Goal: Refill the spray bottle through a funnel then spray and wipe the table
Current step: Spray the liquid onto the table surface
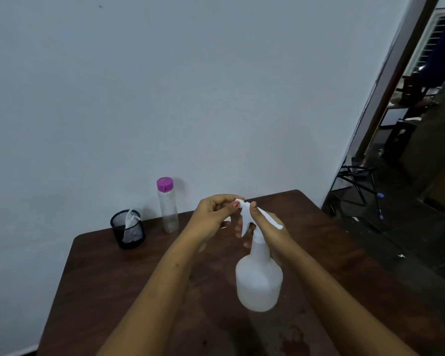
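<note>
Spray bottle [258, 281] stands upright on the bench [129, 283], trigger head fitted. My right hand [271, 233] curls round its neck; my left hand [211, 219] pinches the nozzle tip. Purple-capped bottle [167, 209] and black mesh cup [127, 231] stand near the wall.

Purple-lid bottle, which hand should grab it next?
Probably the left hand. It is on the same side as the purple-lid bottle and only pinches the nozzle, while the right hand grips the spray bottle by its neck, steadying it.
</note>
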Available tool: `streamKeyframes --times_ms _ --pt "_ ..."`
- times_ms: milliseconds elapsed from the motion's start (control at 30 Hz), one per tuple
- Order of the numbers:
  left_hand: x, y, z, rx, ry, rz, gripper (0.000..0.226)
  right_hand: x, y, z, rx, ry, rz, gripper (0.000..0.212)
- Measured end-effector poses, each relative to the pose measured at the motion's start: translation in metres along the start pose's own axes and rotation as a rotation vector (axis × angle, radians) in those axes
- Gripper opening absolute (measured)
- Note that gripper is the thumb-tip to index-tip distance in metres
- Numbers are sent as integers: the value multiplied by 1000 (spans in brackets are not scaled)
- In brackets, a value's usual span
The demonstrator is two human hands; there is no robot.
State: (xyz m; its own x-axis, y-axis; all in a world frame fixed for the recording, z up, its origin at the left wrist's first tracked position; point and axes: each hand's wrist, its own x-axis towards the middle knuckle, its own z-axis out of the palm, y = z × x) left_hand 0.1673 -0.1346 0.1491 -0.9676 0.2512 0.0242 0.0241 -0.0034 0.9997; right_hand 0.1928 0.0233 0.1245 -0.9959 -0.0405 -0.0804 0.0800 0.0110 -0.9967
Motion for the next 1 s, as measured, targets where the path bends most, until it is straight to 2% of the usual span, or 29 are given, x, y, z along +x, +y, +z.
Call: streamKeyframes --times_ms 133,300,400,667,833,1000 --pt "-1 -6 4 29 9 -3 20 3 14 2 -17 17 41 28" --pt "-4 -30 4 7 35 -74 29 2 30 12 -86 11 -12 28" --pt "-12 -45 7 -18 58 -114 27 5 41 18 -157 3 -75 15" --pt "-13 -71 8 -71 138 -169 28 6 73 16 -231 -77 -27 37" --pt "-11 -80 8 -97 92 -199 20 4 82 7 -232 -152 -10 29" --pt "-6 -86 7 -23 61 -222 16 4 86 3 -268 -166 -12 19"
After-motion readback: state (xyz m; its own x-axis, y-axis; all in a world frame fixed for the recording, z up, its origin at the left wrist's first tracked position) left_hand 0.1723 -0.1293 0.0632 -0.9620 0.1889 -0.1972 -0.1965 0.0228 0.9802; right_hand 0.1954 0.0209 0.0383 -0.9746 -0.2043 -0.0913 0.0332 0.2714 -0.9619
